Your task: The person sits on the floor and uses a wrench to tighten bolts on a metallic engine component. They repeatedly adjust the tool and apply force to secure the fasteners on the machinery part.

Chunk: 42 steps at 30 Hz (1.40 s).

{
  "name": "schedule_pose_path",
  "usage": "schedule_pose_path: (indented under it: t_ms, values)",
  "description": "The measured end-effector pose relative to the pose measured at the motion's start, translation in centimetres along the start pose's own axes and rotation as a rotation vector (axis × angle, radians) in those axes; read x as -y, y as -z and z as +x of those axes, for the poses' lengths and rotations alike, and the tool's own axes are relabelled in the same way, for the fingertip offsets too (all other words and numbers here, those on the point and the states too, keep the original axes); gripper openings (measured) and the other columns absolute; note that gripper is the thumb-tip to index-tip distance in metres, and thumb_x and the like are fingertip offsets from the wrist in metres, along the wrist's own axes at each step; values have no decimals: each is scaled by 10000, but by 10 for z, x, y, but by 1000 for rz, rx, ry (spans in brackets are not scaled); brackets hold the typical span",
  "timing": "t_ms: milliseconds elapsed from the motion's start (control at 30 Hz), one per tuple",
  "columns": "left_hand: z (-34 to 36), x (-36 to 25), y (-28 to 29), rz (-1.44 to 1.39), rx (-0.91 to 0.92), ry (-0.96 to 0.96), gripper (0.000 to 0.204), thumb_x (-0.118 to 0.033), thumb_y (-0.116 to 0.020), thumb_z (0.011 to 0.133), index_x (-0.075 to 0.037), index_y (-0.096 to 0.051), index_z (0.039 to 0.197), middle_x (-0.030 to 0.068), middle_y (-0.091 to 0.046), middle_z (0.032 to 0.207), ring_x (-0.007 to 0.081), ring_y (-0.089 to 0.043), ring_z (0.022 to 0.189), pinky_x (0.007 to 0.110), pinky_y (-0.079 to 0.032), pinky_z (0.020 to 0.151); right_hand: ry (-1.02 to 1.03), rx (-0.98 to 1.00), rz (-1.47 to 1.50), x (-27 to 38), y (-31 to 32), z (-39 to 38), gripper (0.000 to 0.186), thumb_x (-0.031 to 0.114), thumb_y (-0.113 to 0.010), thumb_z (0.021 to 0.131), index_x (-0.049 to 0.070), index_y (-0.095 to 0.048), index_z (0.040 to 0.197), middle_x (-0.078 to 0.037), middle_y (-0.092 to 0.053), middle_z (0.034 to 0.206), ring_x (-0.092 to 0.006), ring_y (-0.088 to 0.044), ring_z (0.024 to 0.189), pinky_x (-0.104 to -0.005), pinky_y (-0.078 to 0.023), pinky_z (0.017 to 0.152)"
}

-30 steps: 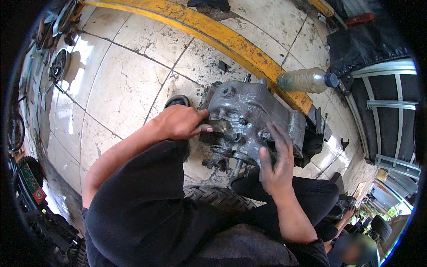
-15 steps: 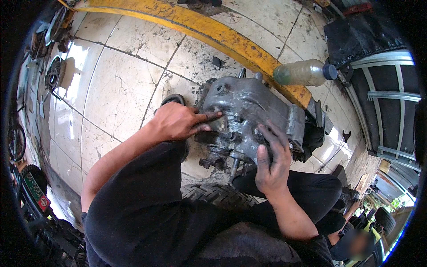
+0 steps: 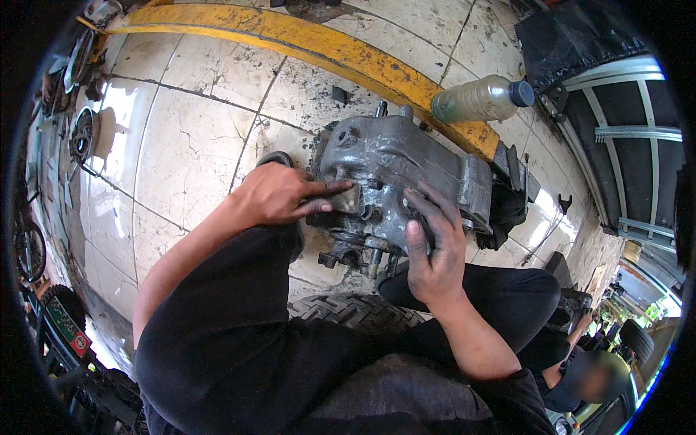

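Evidently, the grey, blocky cast-metal casing (image 3: 413,152) on the white tiled floor (image 3: 196,138) at your one o'clock is grime-streaked, so progress looks partial. Your left hand (image 3: 279,194) extends fingers over its nine-o'clock end, pinch unclear; your right hand (image 3: 439,255) spreads at five o'clock.

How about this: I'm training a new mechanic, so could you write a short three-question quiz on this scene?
1. What colour is the cap on the bottle?
2. True or false: the left hand has its index finger extended.
3. Which is nearest the right hand: (a) the yellow beam, (b) the grey metal casing, (c) the bottle?

Key: 1. Dark blue. 2. True. 3. b.
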<state>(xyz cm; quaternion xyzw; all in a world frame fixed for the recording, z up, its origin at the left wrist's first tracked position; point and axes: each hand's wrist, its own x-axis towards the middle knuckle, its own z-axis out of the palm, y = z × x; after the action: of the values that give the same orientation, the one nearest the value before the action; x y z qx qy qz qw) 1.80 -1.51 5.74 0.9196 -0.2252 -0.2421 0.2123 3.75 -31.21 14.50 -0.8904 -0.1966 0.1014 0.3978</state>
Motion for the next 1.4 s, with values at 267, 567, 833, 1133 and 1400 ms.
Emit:
schedule_pose_path:
  t_ms: [267,567,833,1133,1400]
  values:
    - [-9,5,-6,-41,7,29,595,-644,-510,984,-439,-478,1542,150,-619,835,370,-668,703,487,-543,610,14,1,-24,-1,0,1,342,221,-659,978,36,-717,1259,-237,-607,1349,-413,-583,1236,-466,-442,1083]
    - [-6,10,-12,10,-107,-40,596,-578,-561,995,-450,-438,1564,126,-589,842,311,-657,642,459,-518,558,2,14,-1,0,0,0,310,225,-689,959,92,-758,1230,-218,-609,1341,-396,-590,1217,-460,-448,1071]
    - [0,9,-4,-17,-113,-81,555,-573,-575,990,-424,-514,1521,142,-630,841,347,-669,668,468,-526,611,34,21,-15,1,1,3,295,207,-702,946,96,-767,1212,-203,-622,1328,-396,-588,1222,-467,-442,1082]
    - [0,7,0,-15,-107,-60,500,-519,-620,984,-410,-580,1470,125,-626,801,335,-667,673,463,-517,618,10,27,-7,3,2,3,304,207,-716,936,104,-765,1218,-200,-628,1325,-404,-584,1224,-478,-437,1088]
    - [3,1,4,-40,-141,-22,490,-523,-651,964,-409,-617,1439,110,-632,797,319,-663,680,453,-515,615,28,30,-16,3,1,5,296,185,-720,923,112,-771,1205,-193,-636,1303,-403,-585,1209,-475,-444,1077]
